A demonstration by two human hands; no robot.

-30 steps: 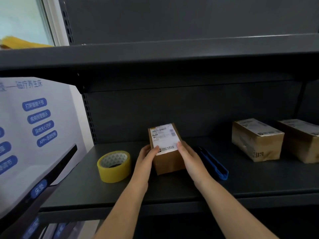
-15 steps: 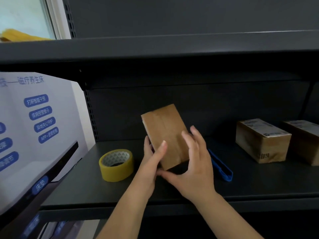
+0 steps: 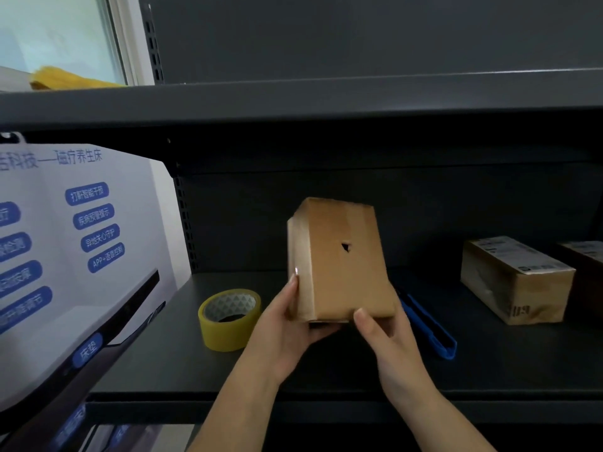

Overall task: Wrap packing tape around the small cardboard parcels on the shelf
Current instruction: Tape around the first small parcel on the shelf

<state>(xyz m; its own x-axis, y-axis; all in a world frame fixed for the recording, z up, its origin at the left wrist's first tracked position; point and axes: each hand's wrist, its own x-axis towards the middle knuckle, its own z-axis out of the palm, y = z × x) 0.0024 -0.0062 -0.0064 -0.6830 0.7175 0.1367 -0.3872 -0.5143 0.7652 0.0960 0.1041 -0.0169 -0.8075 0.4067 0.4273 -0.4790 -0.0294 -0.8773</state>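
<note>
Dark metal shelf (image 3: 326, 363) fills my view; I hold a cardboard parcel (image 3: 342, 259) upright above it, plain face toward me; my left hand (image 3: 287, 324) has its fingers clasped on the lower left edge, my right hand (image 3: 388, 337) on the lower right corner; yellow tape roll (image 3: 230, 318) lies left, blue cutter (image 3: 430, 331) right, two taped parcels (image 3: 515, 278) farther right.
</note>
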